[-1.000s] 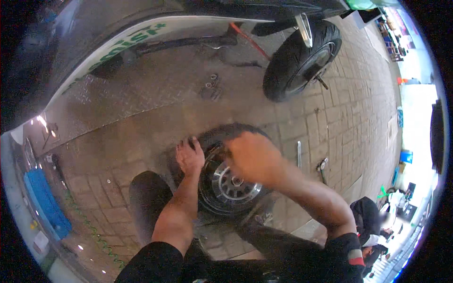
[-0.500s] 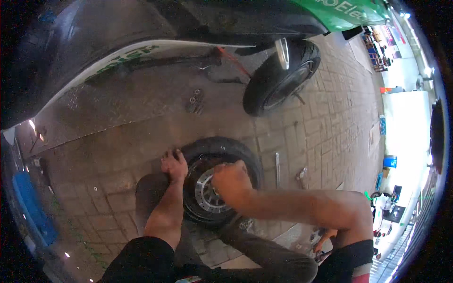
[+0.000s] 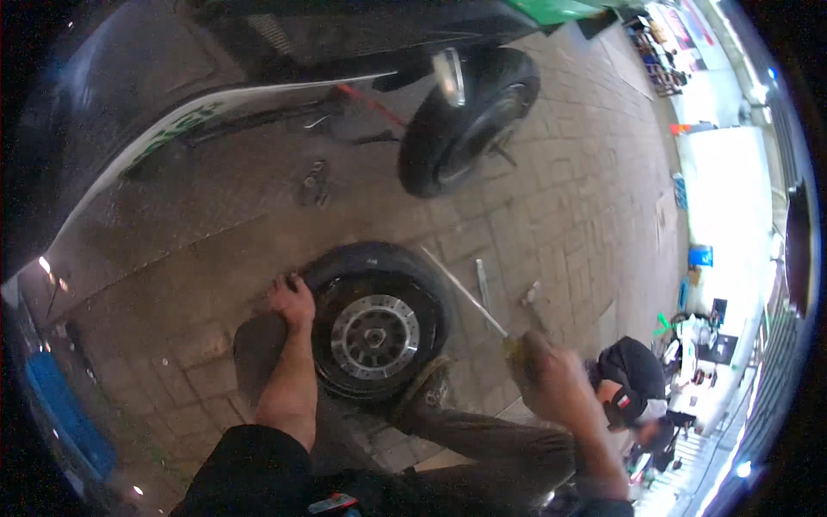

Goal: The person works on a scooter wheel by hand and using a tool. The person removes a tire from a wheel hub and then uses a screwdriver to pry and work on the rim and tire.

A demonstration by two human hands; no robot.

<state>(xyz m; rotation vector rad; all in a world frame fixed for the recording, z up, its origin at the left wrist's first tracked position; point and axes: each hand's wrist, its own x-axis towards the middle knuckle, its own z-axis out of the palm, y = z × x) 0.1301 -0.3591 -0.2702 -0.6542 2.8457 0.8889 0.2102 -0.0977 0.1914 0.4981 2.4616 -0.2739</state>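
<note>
Wheel, a small tyre with a silver hub and brake disc, lies flat on the paving at lower centre of the frame. Left hand rests flat on the tyre's upper-left edge, fingers spread rather than gripping, apparently to steady it against the ground. Right hand, at lower right, is clenched around the yellowish handle of a long thin metal bar, whose shaft runs up-left toward the tyre's right shoulder; whether the tip touches cannot be told. A trousered knee sits just beside the tyre. Farther out, loose tools lie on the bricks, and a scooter's mounted wheel stands at upper centre.
</note>
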